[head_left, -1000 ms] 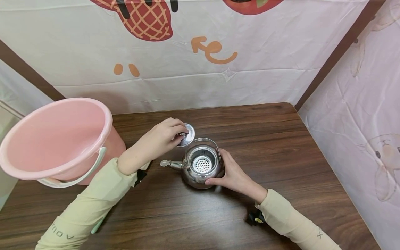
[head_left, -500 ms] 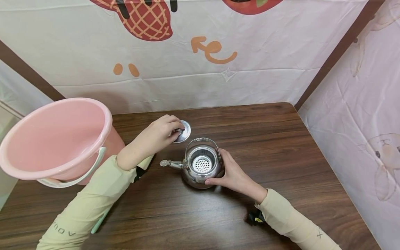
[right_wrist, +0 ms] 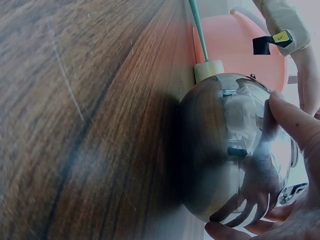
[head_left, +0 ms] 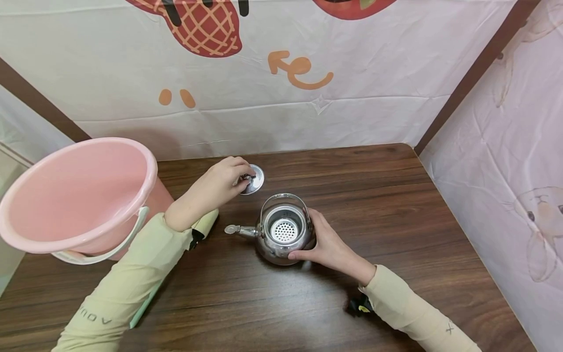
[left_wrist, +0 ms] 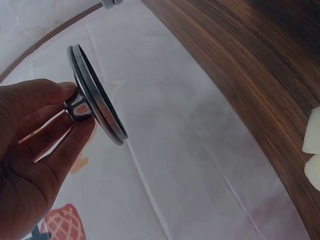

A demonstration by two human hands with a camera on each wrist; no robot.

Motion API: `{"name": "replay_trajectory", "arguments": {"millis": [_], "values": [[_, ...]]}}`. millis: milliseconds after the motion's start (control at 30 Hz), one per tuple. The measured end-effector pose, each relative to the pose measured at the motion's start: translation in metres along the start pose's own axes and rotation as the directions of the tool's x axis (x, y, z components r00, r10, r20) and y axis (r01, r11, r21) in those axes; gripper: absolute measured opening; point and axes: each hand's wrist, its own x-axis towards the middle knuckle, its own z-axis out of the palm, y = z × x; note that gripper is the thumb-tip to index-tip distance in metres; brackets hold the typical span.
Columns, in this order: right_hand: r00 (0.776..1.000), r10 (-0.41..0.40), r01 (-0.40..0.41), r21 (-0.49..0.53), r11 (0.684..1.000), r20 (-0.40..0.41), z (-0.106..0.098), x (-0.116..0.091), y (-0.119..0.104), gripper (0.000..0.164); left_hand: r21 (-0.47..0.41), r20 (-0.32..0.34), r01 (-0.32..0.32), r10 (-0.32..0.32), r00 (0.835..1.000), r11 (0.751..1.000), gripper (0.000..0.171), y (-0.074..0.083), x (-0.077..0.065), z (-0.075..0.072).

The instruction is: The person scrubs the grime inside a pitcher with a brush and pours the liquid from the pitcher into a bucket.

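Observation:
My left hand [head_left: 213,186] pinches the knob of a round metal lid [head_left: 257,179] behind and left of a teapot. In the left wrist view the lid [left_wrist: 97,97] is tilted on edge, thumb and fingertips at its knob. The shiny steel teapot [head_left: 274,254] stands on the table with its top uncovered. A perforated strainer [head_left: 284,230] shows inside. Its spout [head_left: 246,231] points left and its wire handle is upright. Around the pot's right side curls my right hand [head_left: 330,244], thumb at the front; in the right wrist view its fingers lie along the polished body [right_wrist: 210,150].
A large pink bucket [head_left: 160,205] with a pale handle stands at the left. Partly under my left forearm lies a sponge brush with a green handle [head_left: 142,308] and a pale sponge head [right_wrist: 209,70]. A printed cloth [head_left: 246,122] hangs behind the wooden table [head_left: 374,195].
My left hand has carried the lid away from the teapot's opening, leftward and toward the back. The right hand and the teapot have stayed in place.

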Motion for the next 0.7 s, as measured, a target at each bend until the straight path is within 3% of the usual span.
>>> {"name": "replay_trajectory", "arguments": {"millis": [700], "values": [[0.999,0.025,-0.024,-0.004,1.000,0.023,0.000,0.000,0.000,0.096,0.020,0.032,0.095,-0.095,0.995,0.995,0.014,-0.018,0.001,0.003]]}}
